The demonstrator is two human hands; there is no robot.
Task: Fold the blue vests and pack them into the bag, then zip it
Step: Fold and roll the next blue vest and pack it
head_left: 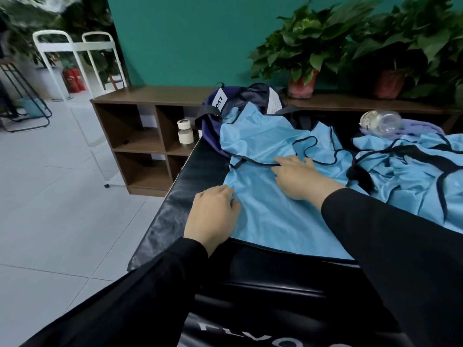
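Left hand (213, 216) pinches the silky blue vest's (270, 216) edge (grip closed); right hand (300, 179) presses flat, fingers straight.

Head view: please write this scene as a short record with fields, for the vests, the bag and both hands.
surface: black padded table
vest in work: blue vest spread flat, its top edge lying over the bag
other vests: crumpled blue pile to the right, not folded
bag: navy bag at the far edge, open, nothing packed yet
left hand: pinches the vest's left edge
right hand: lies flat on the vest, fingers straight
nearby: clear bottle lying on its side
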